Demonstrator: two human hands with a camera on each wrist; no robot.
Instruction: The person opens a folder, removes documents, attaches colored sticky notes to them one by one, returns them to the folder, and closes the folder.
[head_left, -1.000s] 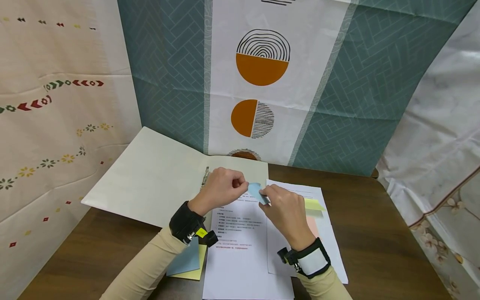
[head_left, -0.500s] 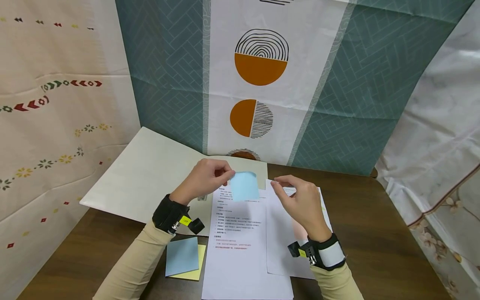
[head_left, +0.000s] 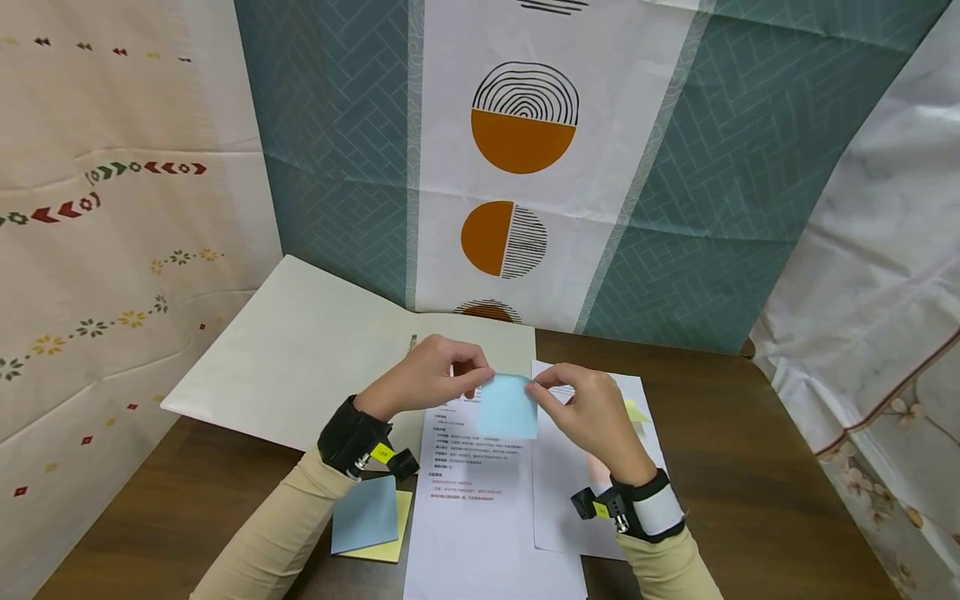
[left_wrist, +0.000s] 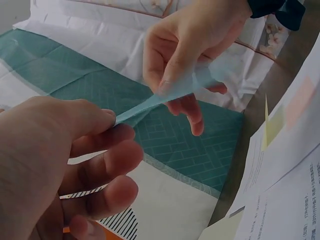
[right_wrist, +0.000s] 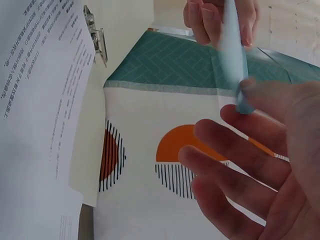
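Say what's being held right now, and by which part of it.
A light-blue square paper note, pinched at its upper corners in the head view: left hand at the left one, right hand at the right.

Location type: desk-style workstation for paperwork, screened by fabric; whether home or office cannot be determined. Indicators: the brown, wood-look tabletop point(head_left: 757, 475) carries an open binder point(head_left: 300, 358), printed sheets point(head_left: 487, 537) and a blue sticky-note pad point(head_left: 365, 515). A teal-and-white patterned cloth point(head_left: 330, 150) hangs behind the tabletop, a cream cloth with coloured motifs point(head_left: 112, 275) to its left, a white floral cloth point(head_left: 877, 283) to its right.
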